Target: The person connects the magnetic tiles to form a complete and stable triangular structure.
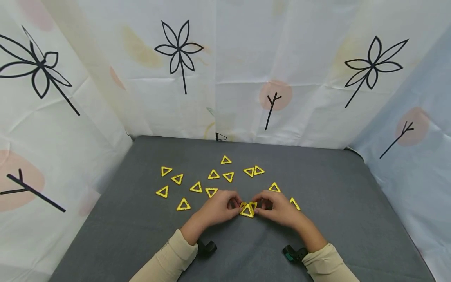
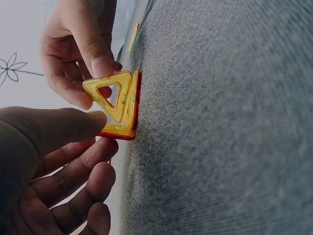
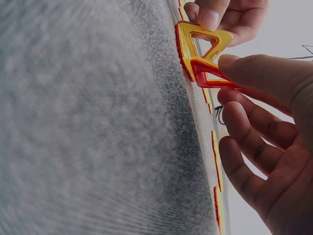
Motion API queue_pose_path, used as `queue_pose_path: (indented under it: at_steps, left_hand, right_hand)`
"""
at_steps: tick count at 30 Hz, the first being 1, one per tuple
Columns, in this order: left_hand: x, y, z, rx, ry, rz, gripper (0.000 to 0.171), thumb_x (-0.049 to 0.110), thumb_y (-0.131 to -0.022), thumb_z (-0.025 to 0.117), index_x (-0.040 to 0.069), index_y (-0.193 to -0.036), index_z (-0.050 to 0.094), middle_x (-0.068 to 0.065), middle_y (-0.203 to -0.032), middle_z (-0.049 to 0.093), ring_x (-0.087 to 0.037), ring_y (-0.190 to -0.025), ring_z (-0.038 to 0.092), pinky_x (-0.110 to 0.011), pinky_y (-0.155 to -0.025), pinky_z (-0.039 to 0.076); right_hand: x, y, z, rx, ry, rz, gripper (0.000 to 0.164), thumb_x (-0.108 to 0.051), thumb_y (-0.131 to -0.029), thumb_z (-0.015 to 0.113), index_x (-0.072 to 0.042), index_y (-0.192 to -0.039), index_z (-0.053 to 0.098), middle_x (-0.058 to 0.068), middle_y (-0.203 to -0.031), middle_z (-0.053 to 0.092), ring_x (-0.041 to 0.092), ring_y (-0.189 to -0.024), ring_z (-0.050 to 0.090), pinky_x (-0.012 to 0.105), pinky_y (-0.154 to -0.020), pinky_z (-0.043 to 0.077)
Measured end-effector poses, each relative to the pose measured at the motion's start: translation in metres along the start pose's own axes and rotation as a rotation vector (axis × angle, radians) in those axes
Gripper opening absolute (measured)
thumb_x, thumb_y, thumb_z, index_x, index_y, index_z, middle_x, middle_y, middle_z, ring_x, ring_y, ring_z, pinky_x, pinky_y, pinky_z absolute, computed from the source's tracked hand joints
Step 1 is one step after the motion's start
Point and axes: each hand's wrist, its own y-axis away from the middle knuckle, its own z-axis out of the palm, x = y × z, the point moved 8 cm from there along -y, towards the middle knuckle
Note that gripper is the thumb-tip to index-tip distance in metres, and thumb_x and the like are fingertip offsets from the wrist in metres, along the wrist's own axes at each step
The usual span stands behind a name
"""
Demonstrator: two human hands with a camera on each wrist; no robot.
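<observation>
Yellow triangular magnetic tiles with open centres stand joined at their edges between my two hands, low over the grey table. One tile faces the head camera, with others slanting behind it. My left hand pinches a tile on the left side between thumb and index finger, its other fingers loosely bent. From the right, my right hand pinches another side tile, which looks red-orange in the right wrist view. The left wrist view shows the tiles meeting at an angle. Fingers partly cover the rear tiles.
Several more yellow triangles lie flat on the grey table beyond and left of the hands, including a tile at front left. Another tile lies just past the right hand. A patterned white curtain borders the table's back.
</observation>
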Motion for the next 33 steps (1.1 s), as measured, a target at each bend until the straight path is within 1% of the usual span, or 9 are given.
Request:
queue_pose_path:
  at_steps: [5,9,14,21,29,33]
  left_hand:
    - [-0.0003,-0.0003,0.0021,-0.006,0.025,0.030,0.005,0.015,-0.096,0.079,0.013,-0.100,0.077,0.005,-0.089,0.074,0.001,-0.071,0.063,-0.021,-0.066,0.053]
    - [0.0010,-0.0003,0.0031,-0.008,0.032,0.047,0.006,0.015,-0.097,0.079,0.012,-0.101,0.078,0.004,-0.089,0.074,0.001,-0.070,0.062,-0.021,-0.066,0.053]
    - [0.0023,-0.0007,0.0037,-0.010,0.037,0.052,0.006,0.015,-0.097,0.080,0.012,-0.101,0.078,0.005,-0.089,0.074,0.001,-0.071,0.063,-0.021,-0.067,0.053]
    - [0.0024,-0.0013,0.0053,-0.015,0.043,0.057,0.005,0.016,-0.097,0.080,0.013,-0.100,0.077,0.006,-0.086,0.073,0.001,-0.069,0.062,-0.021,-0.065,0.052]
    - [0.0051,-0.0002,0.0051,-0.022,0.042,0.064,0.004,0.016,-0.097,0.079,0.015,-0.101,0.078,0.006,-0.084,0.073,-0.001,-0.068,0.063,-0.021,-0.063,0.052]
    - [0.0062,-0.0005,0.0053,-0.029,0.054,0.070,0.006,0.015,-0.098,0.078,0.014,-0.104,0.077,0.005,-0.085,0.074,-0.001,-0.070,0.064,-0.021,-0.065,0.052]
  right_hand:
    - [-0.0025,0.0003,0.0001,0.019,0.007,-0.029,0.023,-0.008,-0.092,0.082,-0.007,-0.115,0.076,0.009,-0.105,0.077,0.005,-0.080,0.066,0.028,-0.070,0.057]
    - [-0.0038,0.0002,0.0012,0.020,0.012,-0.035,0.022,-0.007,-0.094,0.081,-0.008,-0.115,0.076,0.008,-0.107,0.077,0.005,-0.081,0.066,0.029,-0.073,0.058]
    - [-0.0048,-0.0003,0.0021,0.020,0.008,-0.036,0.022,-0.006,-0.094,0.080,-0.009,-0.115,0.076,0.006,-0.107,0.076,0.005,-0.082,0.066,0.029,-0.074,0.058]
    - [-0.0067,-0.0017,0.0045,0.008,0.008,-0.042,0.020,-0.007,-0.096,0.079,-0.009,-0.115,0.076,0.006,-0.106,0.076,0.005,-0.083,0.068,0.030,-0.075,0.058]
    - [-0.0080,-0.0023,0.0067,-0.002,-0.049,-0.044,0.018,-0.008,-0.097,0.078,-0.010,-0.115,0.077,0.006,-0.106,0.076,0.010,-0.083,0.070,0.030,-0.075,0.059]
    - [-0.0074,-0.0018,0.0078,0.000,-0.045,-0.046,0.018,-0.009,-0.097,0.079,-0.011,-0.115,0.077,0.005,-0.105,0.076,0.011,-0.082,0.070,0.030,-0.074,0.059]
